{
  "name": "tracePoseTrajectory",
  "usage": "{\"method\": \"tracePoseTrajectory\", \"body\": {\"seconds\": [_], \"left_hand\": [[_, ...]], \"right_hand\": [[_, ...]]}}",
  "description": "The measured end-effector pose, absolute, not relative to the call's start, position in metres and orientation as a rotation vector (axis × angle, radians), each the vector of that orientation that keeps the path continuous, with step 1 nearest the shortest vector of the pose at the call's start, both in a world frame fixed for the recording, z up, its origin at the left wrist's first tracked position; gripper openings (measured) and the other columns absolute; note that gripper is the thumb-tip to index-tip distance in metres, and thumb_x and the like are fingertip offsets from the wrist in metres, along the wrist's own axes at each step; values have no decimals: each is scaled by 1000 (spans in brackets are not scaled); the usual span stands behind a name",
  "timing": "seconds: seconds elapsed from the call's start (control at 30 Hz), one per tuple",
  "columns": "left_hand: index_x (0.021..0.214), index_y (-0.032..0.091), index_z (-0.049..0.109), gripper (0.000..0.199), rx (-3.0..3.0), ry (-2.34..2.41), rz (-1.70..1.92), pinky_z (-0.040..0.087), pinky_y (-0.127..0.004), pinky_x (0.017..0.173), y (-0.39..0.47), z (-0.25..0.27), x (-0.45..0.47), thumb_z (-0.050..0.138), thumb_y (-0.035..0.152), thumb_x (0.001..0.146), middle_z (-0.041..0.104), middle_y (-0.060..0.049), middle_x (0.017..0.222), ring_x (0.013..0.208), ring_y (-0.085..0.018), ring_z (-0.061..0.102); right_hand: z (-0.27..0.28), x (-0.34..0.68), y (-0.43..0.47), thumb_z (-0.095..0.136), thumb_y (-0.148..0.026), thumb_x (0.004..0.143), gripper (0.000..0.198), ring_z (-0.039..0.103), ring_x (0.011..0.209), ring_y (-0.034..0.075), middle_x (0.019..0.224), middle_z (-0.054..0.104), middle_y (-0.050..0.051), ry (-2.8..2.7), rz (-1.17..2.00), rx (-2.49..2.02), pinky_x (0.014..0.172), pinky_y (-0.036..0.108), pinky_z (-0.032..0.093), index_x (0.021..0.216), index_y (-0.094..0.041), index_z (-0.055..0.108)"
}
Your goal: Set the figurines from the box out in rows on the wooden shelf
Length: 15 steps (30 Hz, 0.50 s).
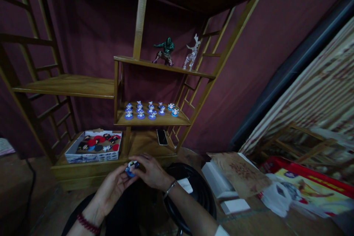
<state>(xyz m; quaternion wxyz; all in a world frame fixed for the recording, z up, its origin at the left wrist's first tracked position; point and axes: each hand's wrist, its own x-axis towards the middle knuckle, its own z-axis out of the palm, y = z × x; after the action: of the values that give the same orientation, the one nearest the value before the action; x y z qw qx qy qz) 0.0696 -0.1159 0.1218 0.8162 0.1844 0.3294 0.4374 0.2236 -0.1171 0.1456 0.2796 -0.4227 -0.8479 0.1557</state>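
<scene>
Inside box [92,158], figurines [107,148], between fingers [140,159], another figurine [132,167]

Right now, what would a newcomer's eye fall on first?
Probably the cluster of small figurines on the middle shelf. Above them stand a green-topped figure and a clear deer. Nearer, the left hand and right hand hold a blue-based figurine.
</scene>
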Motion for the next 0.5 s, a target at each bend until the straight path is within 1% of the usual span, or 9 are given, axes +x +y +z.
{"method": "tracePoseTrajectory", "body": {"seconds": [0.17,0.23,0.4,0.5], "left_hand": [[79,10,61,12,431,703,923,49,-35,78,-107,132,87,49,13,79,66,-9,81,71,-15,62],[79,11,61,12,436,690,914,50,-33,76,-104,135,97,49,13,79,66,-8,80,69,-14,61],[84,11,60,11,470,635,873,49,-34,79,-94,145,123,51,13,78,66,-8,85,77,-15,61],[81,11,59,10,480,613,850,49,-35,79,-89,155,140,50,14,78,66,-7,79,73,-15,61]], "right_hand": [[147,236,-118,60,-26,73,47,50,100,16,108,57,3,-2087,458,-1207,88,30,39,118,-23,45],[148,243,-119,60,-26,72,49,49,103,17,111,56,3,-2037,480,-1219,90,31,39,118,-23,45],[150,266,-118,53,-28,77,38,52,103,16,111,58,3,-1846,551,-1258,90,32,39,115,-24,48],[150,281,-114,51,-30,79,31,55,98,16,106,60,3,-1741,553,-1257,87,30,42,109,-23,52]]}}
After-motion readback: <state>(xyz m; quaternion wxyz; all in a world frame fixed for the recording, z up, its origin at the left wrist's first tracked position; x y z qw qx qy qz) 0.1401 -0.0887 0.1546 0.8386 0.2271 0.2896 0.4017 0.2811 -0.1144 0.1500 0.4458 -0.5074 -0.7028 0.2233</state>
